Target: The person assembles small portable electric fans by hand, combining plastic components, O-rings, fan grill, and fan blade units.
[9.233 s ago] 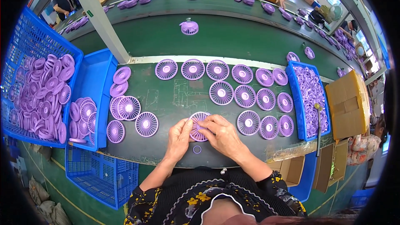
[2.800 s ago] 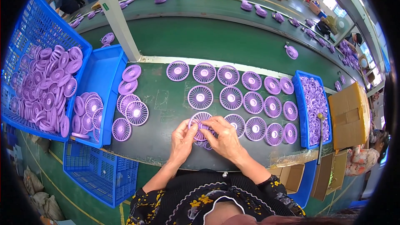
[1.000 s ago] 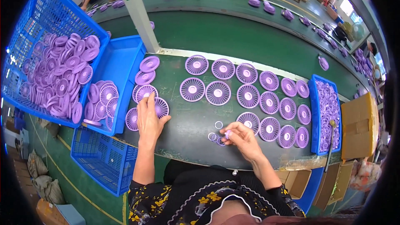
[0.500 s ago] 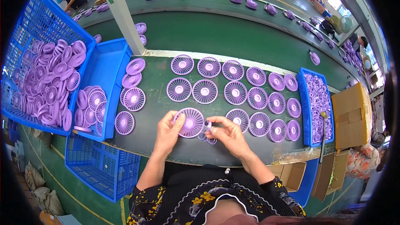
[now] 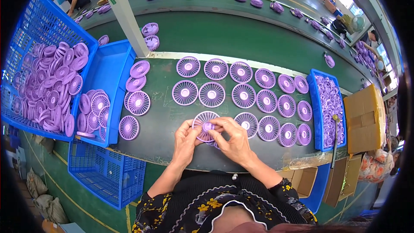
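Note:
My left hand [image 5: 184,143] grips the left rim of a round purple fan grille [image 5: 202,118], held tilted above the dark bench. In the fingertips of my right hand [image 5: 235,140] is a small purple ring [image 5: 209,126], which lies over the hub of that grille. Whether the ring touches the hub I cannot tell. More small purple rings [image 5: 213,144] show on the bench just under my hands, partly hidden. Rows of purple fan grilles [image 5: 246,123] lie flat ahead of me and to the right.
At left, a blue crate [image 5: 88,30] heaped with grilles stands beside a shallow blue bin [image 5: 113,56]. A blue tray [image 5: 318,138] full of small rings sits at right, near a cardboard box [image 5: 364,121]. Beyond a metal post [image 5: 125,15], a green conveyor [image 5: 207,28] carries purple fan parts.
My right hand has moved left, bringing the ring over the grille's hub. The held grille has shifted slightly right with my left hand. Purple parts on the conveyor have moved.

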`<state>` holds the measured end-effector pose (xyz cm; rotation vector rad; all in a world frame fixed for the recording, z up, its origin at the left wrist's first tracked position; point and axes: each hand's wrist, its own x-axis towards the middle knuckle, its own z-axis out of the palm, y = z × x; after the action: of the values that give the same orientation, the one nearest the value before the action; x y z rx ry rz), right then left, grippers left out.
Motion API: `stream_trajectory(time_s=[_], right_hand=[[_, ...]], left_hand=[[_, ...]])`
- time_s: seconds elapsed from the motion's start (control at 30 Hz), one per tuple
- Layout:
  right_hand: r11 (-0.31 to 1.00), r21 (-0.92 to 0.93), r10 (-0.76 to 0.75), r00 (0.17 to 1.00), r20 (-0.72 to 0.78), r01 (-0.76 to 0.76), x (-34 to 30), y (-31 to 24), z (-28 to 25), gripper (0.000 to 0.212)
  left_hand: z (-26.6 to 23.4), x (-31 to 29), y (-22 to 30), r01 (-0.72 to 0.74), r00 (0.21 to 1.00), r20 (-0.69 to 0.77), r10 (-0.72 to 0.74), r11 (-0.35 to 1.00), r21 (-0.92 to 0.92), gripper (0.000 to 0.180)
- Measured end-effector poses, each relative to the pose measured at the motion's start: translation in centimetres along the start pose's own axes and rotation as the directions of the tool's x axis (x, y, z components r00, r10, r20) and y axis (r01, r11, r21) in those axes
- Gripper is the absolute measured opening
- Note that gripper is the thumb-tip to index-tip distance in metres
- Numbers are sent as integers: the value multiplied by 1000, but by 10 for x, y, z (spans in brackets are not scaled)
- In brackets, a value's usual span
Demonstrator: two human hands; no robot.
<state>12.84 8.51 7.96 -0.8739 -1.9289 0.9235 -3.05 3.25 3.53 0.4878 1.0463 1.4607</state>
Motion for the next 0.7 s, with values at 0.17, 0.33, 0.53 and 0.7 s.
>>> stream_trajectory(time_s=[0.17,0.33,0.53,0.7], right_hand=[[996,38,85,996,-28,-84,-1,1,1,27],[970,-218,-111,994,9,110,-1,12,4,28],[972,-223,-74,997,9,74,-2,12,2,26],[959,-223,-173,985,24,174,-2,20,1,24]], left_hand=[[0,1,-4,-5,1000,4,5,999,-51,26],[3,-2,-10,-8,998,56,7,1000,6,30],[6,-7,-4,-59,996,69,52,993,104,31],[0,-3,5,-4,994,107,-7,995,100,27]])
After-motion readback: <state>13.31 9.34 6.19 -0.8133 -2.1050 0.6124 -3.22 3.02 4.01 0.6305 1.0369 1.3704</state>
